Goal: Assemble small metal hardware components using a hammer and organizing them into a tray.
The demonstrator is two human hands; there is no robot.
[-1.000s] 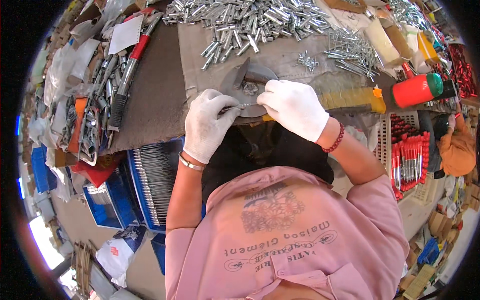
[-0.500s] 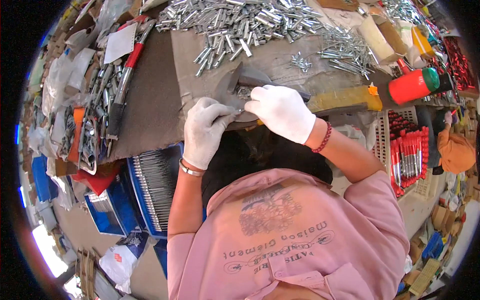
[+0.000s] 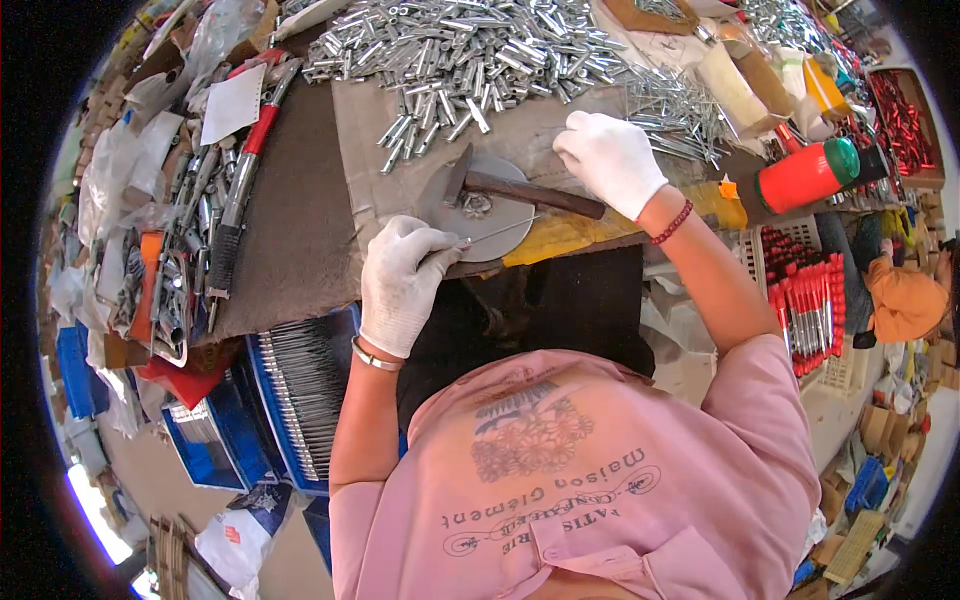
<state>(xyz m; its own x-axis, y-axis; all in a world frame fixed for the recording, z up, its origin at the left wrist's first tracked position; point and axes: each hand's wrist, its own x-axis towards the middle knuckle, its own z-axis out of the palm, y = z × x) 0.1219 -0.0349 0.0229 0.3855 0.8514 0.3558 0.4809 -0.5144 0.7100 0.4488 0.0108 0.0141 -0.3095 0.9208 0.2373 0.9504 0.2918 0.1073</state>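
Observation:
My left hand (image 3: 402,285), in a white glove, pinches a thin metal rod (image 3: 503,230) at the bench's near edge. The rod slants up to the right over a round grey metal disc (image 3: 508,243). A hammer (image 3: 530,190) with a dark wooden handle lies across the disc, its head at the left. Beyond the handle's end, my gloved right hand (image 3: 615,165) is over the bench sheet with its fingers curled together. Whatever its fingertips may hold is hidden.
A large heap of short metal tubes (image 3: 470,50) covers the far bench, with loose thin pins (image 3: 675,115) to its right. A red bottle with a green cap (image 3: 810,178) lies at right. Metal tools (image 3: 170,260) crowd the left. Blue crates (image 3: 300,400) stand below the bench.
My right hand has moved away from my left, up and right to where a small cluster of pins lay. The hammer and disc are uncovered. My left hand keeps its pinch near the bench edge.

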